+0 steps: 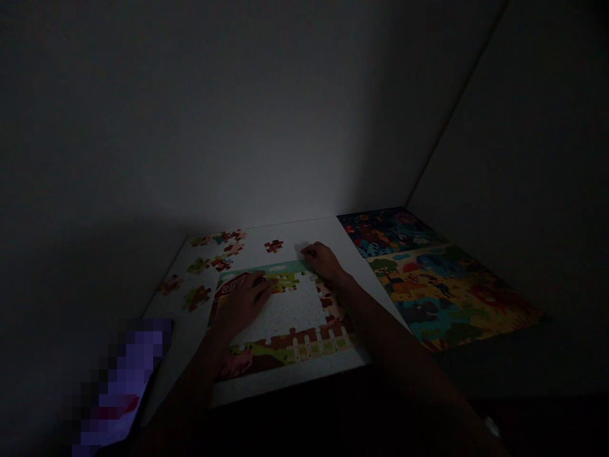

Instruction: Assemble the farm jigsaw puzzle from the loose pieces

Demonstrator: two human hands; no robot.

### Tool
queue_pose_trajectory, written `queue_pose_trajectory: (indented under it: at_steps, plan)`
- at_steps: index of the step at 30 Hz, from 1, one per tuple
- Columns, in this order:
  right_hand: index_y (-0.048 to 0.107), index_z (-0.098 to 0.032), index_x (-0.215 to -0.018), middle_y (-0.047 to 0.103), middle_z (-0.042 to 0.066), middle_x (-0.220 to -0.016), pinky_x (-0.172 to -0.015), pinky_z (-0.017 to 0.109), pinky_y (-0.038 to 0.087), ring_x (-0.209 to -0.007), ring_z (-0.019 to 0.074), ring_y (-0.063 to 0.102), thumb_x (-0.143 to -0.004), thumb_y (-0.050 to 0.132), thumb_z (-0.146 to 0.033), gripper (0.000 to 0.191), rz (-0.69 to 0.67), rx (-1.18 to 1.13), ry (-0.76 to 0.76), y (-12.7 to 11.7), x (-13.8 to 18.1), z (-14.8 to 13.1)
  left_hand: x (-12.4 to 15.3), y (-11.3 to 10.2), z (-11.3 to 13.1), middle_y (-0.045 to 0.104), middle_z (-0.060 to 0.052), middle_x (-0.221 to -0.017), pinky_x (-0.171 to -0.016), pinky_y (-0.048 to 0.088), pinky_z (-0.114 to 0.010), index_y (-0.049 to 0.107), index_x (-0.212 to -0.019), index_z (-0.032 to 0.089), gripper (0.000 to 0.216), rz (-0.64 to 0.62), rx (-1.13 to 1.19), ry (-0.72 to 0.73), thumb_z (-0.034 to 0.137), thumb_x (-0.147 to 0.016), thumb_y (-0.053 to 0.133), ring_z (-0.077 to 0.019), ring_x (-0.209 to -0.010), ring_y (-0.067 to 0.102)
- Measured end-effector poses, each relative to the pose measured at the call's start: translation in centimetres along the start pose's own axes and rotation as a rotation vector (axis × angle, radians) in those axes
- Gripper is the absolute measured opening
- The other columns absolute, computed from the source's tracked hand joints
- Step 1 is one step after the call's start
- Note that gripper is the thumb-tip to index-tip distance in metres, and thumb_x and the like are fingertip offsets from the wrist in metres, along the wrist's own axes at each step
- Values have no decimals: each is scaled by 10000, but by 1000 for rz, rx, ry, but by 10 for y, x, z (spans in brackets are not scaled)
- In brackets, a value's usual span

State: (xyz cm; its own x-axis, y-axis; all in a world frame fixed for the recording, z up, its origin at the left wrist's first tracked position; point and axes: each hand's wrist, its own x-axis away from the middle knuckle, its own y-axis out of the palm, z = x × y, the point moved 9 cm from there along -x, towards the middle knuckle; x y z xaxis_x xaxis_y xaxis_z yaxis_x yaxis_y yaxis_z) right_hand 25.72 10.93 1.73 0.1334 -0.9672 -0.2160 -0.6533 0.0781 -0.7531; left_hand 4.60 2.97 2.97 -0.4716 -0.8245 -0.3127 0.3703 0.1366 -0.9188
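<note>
A partly assembled farm jigsaw puzzle (290,343) lies on a white table (304,235), its border built and its middle bare. My left hand (242,301) rests flat on the puzzle's upper left part, fingers spread over the pieces there. My right hand (323,259) lies on the puzzle's top right corner with its fingers curled down onto the edge pieces. The scene is very dark, and I cannot make out any piece inside either hand.
Several loose puzzle pieces (219,251) lie scattered at the table's far left, and one red piece (273,245) sits alone beyond the puzzle. Finished colourful animal puzzles (438,279) cover the right side. A blurred purple object (124,381) lies at the near left. Walls enclose the table.
</note>
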Motion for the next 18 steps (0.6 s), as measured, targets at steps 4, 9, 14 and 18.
queue_pose_trajectory:
  at_steps: [4,9,14,18]
  plan:
    - [733,-149,-1065,685,102,-1046,-870,283,455,-925,185,628,-878,546,-200,270,-9,-22,20,2,-1,1,-4,-6,-16,665,-53,-1187,-1031,458,-405,680,-1147,234,380,69,222,-112,377,-980,369,-207,-1118,599]
    - [729,-155,-1072,689,96,-1060,-896,293,454,-955,186,627,-870,547,-194,275,8,-49,50,3,-2,8,-4,-12,-24,697,-49,-1129,-992,486,-374,693,-1108,212,415,107,382,-214,437,-955,380,-206,-1056,634]
    - [724,-185,-1065,696,74,-1049,-880,300,468,-950,176,631,-860,534,-182,279,43,-109,85,5,-3,17,7,-28,-30,704,-47,-1053,-945,496,-368,706,-1044,219,389,250,368,-302,439,-942,402,-210,-991,640]
    - [726,-204,-1046,705,65,-1062,-899,320,469,-976,183,632,-858,531,-182,272,42,-126,76,7,-4,19,9,-33,-31,699,-54,-1024,-926,497,-372,701,-1015,217,376,303,311,-268,419,-944,392,-215,-974,632]
